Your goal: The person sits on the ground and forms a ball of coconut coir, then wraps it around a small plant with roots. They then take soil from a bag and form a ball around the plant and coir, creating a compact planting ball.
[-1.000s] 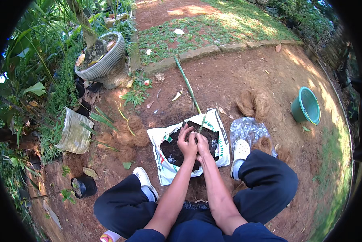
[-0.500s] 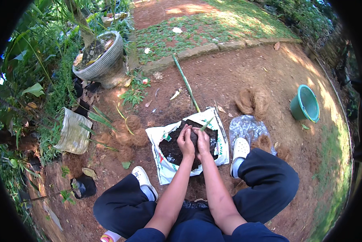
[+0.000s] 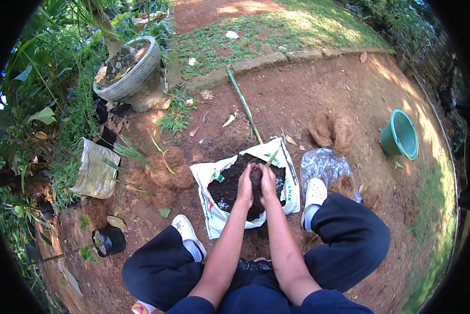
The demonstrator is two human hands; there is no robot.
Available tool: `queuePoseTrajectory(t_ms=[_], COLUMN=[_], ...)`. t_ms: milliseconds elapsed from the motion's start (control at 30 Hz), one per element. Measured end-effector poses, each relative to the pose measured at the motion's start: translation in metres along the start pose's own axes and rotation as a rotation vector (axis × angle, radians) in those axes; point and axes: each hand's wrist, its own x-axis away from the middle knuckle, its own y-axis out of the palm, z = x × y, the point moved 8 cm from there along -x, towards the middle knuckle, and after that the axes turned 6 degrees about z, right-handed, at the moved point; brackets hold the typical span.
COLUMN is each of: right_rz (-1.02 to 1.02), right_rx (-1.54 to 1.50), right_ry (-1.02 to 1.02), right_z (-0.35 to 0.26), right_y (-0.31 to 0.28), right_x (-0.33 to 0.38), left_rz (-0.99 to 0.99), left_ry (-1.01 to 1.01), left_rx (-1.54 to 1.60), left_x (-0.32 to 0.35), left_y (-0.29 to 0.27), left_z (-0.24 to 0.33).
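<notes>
Head view: the person squats with knees spread, both forearms running up from the lower edge to an open white sack (image 3: 212,175) lying on the bare dirt at centre. The sack is full of dark soil (image 3: 229,186). The left hand (image 3: 245,184) and right hand (image 3: 268,183) are pressed side by side over the soil, fingers curled inward around a dark clump (image 3: 256,178) held between them; the palms look closed on it from both sides, though how tightly cannot be told.

A green stick (image 3: 242,103) runs from the sack's top edge toward 12 o'clock. A clear plastic bag (image 3: 323,166) lies just beside the sack at 3 o'clock, with brown fibre (image 3: 329,128) beyond it at 2 o'clock and a green bucket (image 3: 400,134) well apart farther right. At 9 o'clock a grey bag (image 3: 92,168) leans by the plants; a woven pot (image 3: 130,78) stands at 10 o'clock. White shoes flank the sack.

The step in hand seems to be gathering or shaping soil in the sack. The next move likely calls for keeping both palms cupped so the clump stays whole when lifted.
</notes>
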Motion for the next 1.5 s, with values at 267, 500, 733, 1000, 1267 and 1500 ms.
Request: queuePoseTrajectory(t_ms=[267,500,733,1000,1267,1500], right_rz=[-0.215,0.326,0.207,0.102,0.240,0.220], right_rx=[-0.002,0.988,1.179,1.113,-0.078,-0.530], right_ry=[0.192,-0.234,-0.394,-0.397,0.494,0.400], right_z=[0.016,0.043,0.112,0.103,0.143,0.086], right_y=[0.005,-0.062,-0.031,-0.024,-0.046,-0.028], right_x=[-0.012,-0.038,-0.004,-0.016,-0.023,-0.007], left_rz=[0.067,0.295,0.279,0.113,0.138,0.177], left_ry=[0.071,-0.163,-0.171,-0.247,-0.227,-0.197], left_rx=[-0.236,0.057,0.152,0.203,0.374,0.318], left_x=[-0.015,-0.028,-0.030,-0.030,-0.028,-0.028], left_y=[-0.035,-0.089,-0.094,-0.074,-0.077,-0.076], left_z=[0.014,-0.005,-0.006,-0.010,-0.002,-0.003])
